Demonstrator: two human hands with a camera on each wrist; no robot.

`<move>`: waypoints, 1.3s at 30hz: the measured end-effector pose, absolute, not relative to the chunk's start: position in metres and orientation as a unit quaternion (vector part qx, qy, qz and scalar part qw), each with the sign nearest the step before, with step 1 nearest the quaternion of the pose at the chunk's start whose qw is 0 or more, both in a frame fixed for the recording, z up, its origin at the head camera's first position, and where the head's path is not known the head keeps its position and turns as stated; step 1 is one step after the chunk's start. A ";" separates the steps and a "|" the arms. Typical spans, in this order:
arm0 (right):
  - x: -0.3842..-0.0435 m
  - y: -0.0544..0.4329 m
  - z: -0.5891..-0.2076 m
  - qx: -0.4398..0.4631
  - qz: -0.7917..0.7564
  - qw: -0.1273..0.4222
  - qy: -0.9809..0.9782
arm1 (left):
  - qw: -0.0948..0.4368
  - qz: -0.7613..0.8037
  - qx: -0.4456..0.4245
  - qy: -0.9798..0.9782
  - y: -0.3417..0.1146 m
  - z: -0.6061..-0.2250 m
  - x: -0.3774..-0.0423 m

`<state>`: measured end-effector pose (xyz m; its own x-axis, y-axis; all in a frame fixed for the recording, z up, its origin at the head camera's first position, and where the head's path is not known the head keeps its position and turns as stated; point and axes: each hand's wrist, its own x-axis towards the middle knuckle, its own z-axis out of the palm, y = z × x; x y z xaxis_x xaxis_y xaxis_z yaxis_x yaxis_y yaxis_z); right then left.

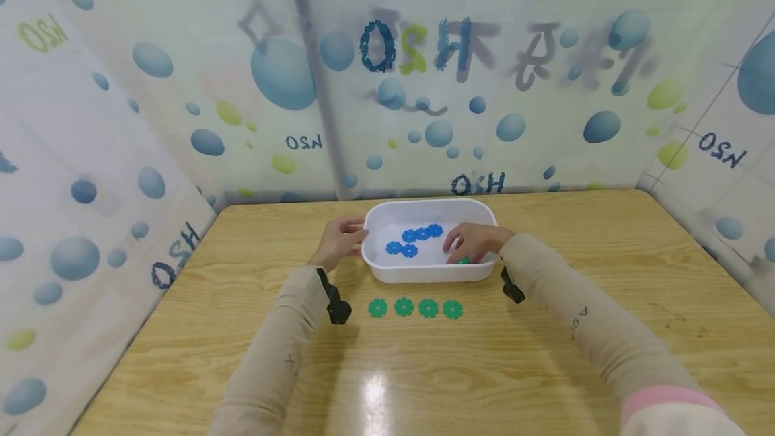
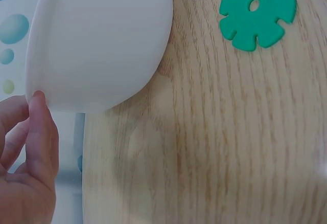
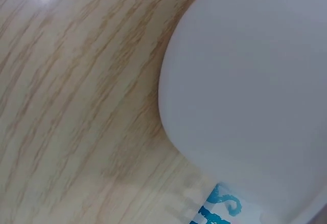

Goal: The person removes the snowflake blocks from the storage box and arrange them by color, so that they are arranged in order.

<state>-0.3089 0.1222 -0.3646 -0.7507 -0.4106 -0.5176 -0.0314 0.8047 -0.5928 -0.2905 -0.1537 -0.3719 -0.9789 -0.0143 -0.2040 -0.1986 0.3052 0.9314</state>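
A white plastic basin (image 1: 432, 274) stands toward the back of the wooden table. My left hand (image 1: 337, 242) holds its left end, fingertips (image 2: 38, 101) right at the rim in the left wrist view. Inside the basin, my right hand (image 1: 475, 241) reaches down at the right end with bent fingers over a green notched disc (image 1: 463, 260), mostly hidden by them. I cannot tell whether the fingers pinch that disc. Several blue notched discs (image 1: 410, 250) lie on the basin floor, left of the right hand. The right wrist view shows only the basin's outer wall (image 3: 240, 91) and the table.
In front of the basin, several green notched discs (image 1: 403, 307) lie flat in a row on the wooden table (image 1: 484, 369). Behind the table hangs a printed sheet (image 1: 387, 120) with bubbles and lettering, and similar sheets flank both sides.
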 end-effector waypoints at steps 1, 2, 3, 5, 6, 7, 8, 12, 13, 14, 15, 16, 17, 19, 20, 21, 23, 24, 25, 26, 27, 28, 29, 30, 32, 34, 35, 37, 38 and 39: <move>-0.309 0.122 -0.365 -0.124 -0.289 0.331 0.890 | 0.078 0.585 -0.066 0.805 -0.154 -0.372 -0.291; -0.308 0.122 -0.365 -0.126 -0.292 0.332 0.888 | 0.077 0.584 -0.064 0.805 -0.154 -0.372 -0.291; -0.308 0.122 -0.366 -0.127 -0.296 0.332 0.886 | 0.076 0.583 -0.063 0.806 -0.154 -0.372 -0.291; -0.308 0.121 -0.367 -0.126 -0.307 0.332 0.883 | 0.077 0.583 -0.063 0.807 -0.154 -0.371 -0.290; -0.308 0.121 -0.368 -0.125 -0.312 0.331 0.882 | 0.078 0.583 -0.063 0.807 -0.154 -0.371 -0.290; -0.308 0.120 -0.368 -0.123 -0.320 0.331 0.879 | 0.079 0.583 -0.064 0.806 -0.154 -0.371 -0.290; -0.308 0.120 -0.369 -0.121 -0.326 0.329 0.878 | 0.079 0.583 -0.064 0.806 -0.154 -0.371 -0.290; -0.310 0.119 -0.372 -0.111 -0.358 0.318 0.871 | 0.081 0.584 -0.065 0.805 -0.154 -0.371 -0.290; -0.311 0.119 -0.373 -0.111 -0.362 0.315 0.870 | 0.081 0.584 -0.066 0.805 -0.154 -0.372 -0.290; -0.312 0.118 -0.374 -0.110 -0.364 0.310 0.871 | 0.081 0.584 -0.066 0.805 -0.154 -0.372 -0.290; -0.313 0.118 -0.375 -0.108 -0.369 0.307 0.870 | 0.082 0.584 -0.066 0.805 -0.154 -0.372 -0.290; -0.314 0.118 -0.375 -0.105 -0.372 0.305 0.871 | 0.082 0.584 -0.066 0.805 -0.154 -0.372 -0.290; -0.315 0.117 -0.375 -0.106 -0.373 0.301 0.871 | 0.083 0.584 -0.067 0.805 -0.154 -0.372 -0.291; -0.316 0.116 -0.376 -0.109 -0.373 0.292 0.874 | 0.084 0.584 -0.068 0.804 -0.154 -0.371 -0.291; -0.316 0.116 -0.375 -0.109 -0.374 0.287 0.875 | 0.084 0.584 -0.068 0.804 -0.154 -0.371 -0.291; -0.317 0.115 -0.376 -0.113 -0.374 0.283 0.876 | 0.084 0.584 -0.068 0.804 -0.154 -0.371 -0.291; -0.318 0.114 -0.377 -0.122 -0.368 0.270 0.881 | 0.085 0.585 -0.068 0.804 -0.154 -0.371 -0.291; -0.318 0.114 -0.378 -0.126 -0.365 0.264 0.884 | 0.085 0.584 -0.068 0.804 -0.154 -0.371 -0.291; -0.319 0.113 -0.379 -0.133 -0.363 0.259 0.885 | 0.085 0.584 -0.067 0.804 -0.154 -0.371 -0.291; -0.319 0.113 -0.380 -0.136 -0.361 0.253 0.887 | 0.085 0.585 -0.066 0.804 -0.154 -0.371 -0.291; -0.320 0.112 -0.382 -0.142 -0.361 0.249 0.887 | 0.085 0.584 -0.066 0.804 -0.154 -0.371 -0.291; -0.321 0.111 -0.383 -0.145 -0.360 0.245 0.888 | 0.085 0.584 -0.065 0.804 -0.154 -0.371 -0.291; -0.321 0.111 -0.384 -0.148 -0.360 0.242 0.889 | 0.085 0.585 -0.064 0.804 -0.154 -0.371 -0.292; -0.321 0.110 -0.384 -0.150 -0.362 0.240 0.888 | 0.085 0.585 -0.064 0.804 -0.155 -0.371 -0.292; -0.321 0.108 -0.385 -0.151 -0.364 0.237 0.888 | 0.085 0.585 -0.064 0.804 -0.154 -0.371 -0.292; -0.321 0.107 -0.386 -0.152 -0.361 0.237 0.889 | 0.085 0.585 -0.064 0.804 -0.154 -0.372 -0.293; -0.321 0.106 -0.386 -0.156 -0.361 0.238 0.888 | 0.085 0.586 -0.063 0.804 -0.154 -0.372 -0.293; -0.319 0.104 -0.386 -0.163 -0.360 0.238 0.887 | 0.085 0.586 -0.062 0.804 -0.155 -0.372 -0.293; -0.319 0.103 -0.386 -0.164 -0.358 0.237 0.888 | 0.085 0.586 -0.060 0.804 -0.155 -0.373 -0.293; -0.318 0.103 -0.386 -0.169 -0.356 0.236 0.889 | 0.085 0.586 -0.060 0.803 -0.155 -0.373 -0.294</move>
